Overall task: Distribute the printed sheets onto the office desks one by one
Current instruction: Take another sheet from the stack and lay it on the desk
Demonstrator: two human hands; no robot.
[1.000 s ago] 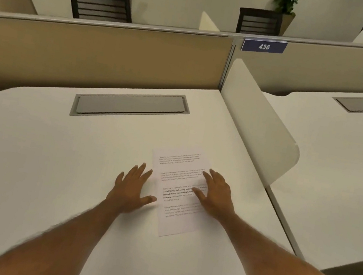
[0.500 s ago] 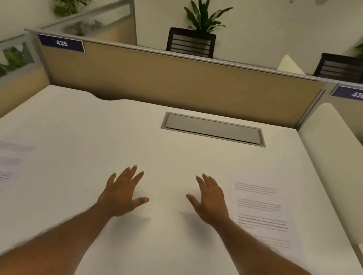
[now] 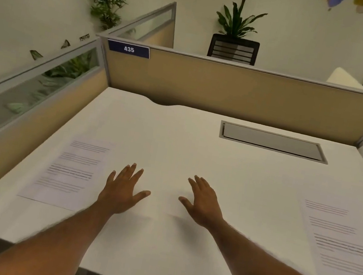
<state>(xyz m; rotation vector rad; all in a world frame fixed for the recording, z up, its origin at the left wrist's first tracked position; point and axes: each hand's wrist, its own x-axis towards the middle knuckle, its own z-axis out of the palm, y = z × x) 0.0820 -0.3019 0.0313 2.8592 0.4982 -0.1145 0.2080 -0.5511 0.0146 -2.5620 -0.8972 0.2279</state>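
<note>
Printed sheet lies flat at the left of the table, a second sheet at the right. Left hand and right hand are between them, fingers spread, holding nothing. Best, I judge, to lift one sheet by a corner.

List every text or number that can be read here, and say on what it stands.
"435": white digits on the blue plate on the partition.
Print on the left sheet and the right sheet: too blurred to read.
Unreadable too: the small label at the left wall.
</note>
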